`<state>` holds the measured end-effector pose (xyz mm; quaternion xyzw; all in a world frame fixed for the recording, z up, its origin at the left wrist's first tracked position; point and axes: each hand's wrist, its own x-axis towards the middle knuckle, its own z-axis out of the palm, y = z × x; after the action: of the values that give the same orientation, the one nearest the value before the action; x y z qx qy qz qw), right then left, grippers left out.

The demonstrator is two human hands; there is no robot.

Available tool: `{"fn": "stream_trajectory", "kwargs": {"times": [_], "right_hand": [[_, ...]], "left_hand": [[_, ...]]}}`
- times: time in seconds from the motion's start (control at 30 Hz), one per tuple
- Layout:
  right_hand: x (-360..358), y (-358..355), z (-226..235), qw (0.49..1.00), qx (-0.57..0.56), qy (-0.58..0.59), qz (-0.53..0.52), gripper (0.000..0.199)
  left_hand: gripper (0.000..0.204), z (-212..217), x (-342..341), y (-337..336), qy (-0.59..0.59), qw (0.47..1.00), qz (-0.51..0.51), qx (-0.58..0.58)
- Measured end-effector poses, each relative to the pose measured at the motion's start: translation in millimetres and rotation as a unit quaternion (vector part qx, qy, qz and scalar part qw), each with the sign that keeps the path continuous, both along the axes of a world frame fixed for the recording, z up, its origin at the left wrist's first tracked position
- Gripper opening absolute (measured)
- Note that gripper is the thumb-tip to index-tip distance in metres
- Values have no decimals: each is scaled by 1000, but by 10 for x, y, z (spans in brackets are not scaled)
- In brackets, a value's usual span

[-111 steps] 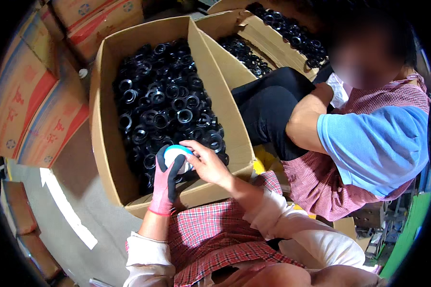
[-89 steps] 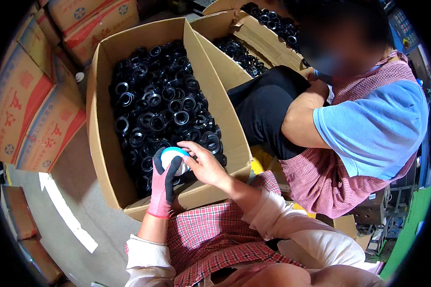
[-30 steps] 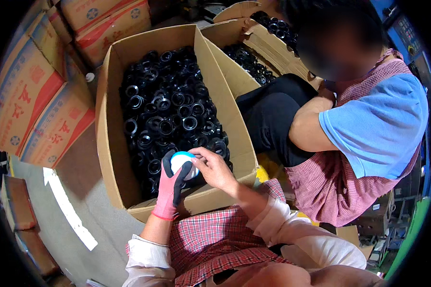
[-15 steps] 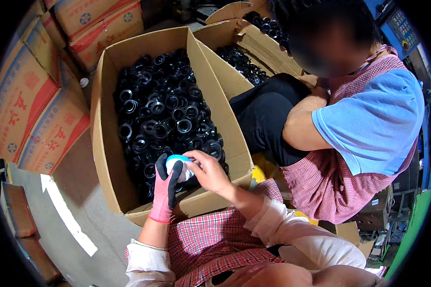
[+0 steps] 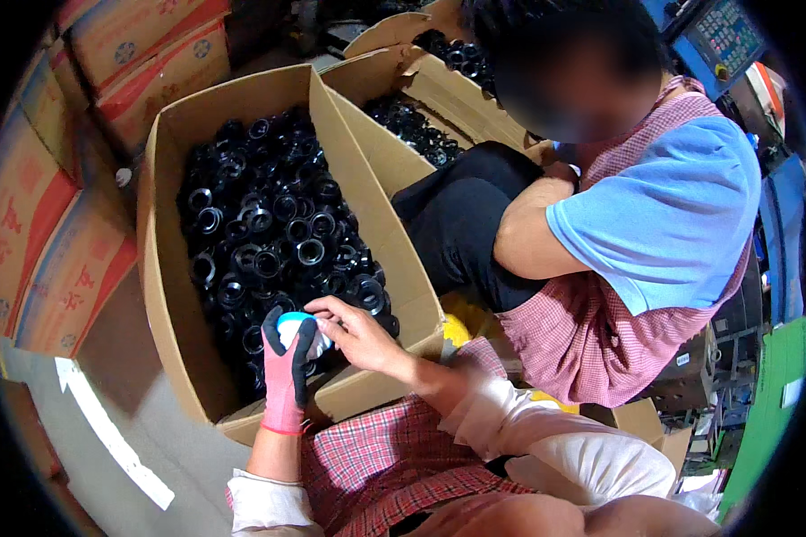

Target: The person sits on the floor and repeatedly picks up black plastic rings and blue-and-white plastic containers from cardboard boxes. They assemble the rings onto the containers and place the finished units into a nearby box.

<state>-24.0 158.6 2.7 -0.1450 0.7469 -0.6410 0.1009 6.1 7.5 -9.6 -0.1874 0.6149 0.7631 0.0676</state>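
Observation:
My left hand, in a pink glove with black-coated fingers, is closed around a small round white piece with a blue rim. Its exact kind does not show. From the other side, the bare fingers of my right hand bend against the piece, and their tips are partly hidden. Both hands are over the near end of a large open cardboard box. Many glossy black ring-shaped parts fill the box below them.
At right, close by, sits a person in a blue shirt and checked apron. Beyond the box is another carton of black parts. Printed cartons are stacked at left; a white floor marking runs beside the box.
The scene has shifted left in the picture. The white piece has turned a little in my hands, and the fingers of my right hand have changed their place on it.

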Motion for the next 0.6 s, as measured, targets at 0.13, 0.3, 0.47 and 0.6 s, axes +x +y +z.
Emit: {"fn": "stream_trajectory", "kwargs": {"times": [0.13, 0.3, 0.47, 0.6], "right_hand": [[-98, 76, -14, 998, -8, -26, -62, 51], [-805, -145, 154, 984, -104, 66, -125, 83], [-2295, -337, 1017, 968, -110, 67, -217, 95], [-3249, 605, 1441, 902, 112, 97, -406, 92]], "left_hand": [[62, 108, 5, 23, 24, 998, 35, -49], [63, -115, -73, 59, 57, 988, 45, -133], [69, -61, -70, 47, 75, 984, 66, -150], [73, 46, -46, 170, 112, 983, 66, -130]]}}
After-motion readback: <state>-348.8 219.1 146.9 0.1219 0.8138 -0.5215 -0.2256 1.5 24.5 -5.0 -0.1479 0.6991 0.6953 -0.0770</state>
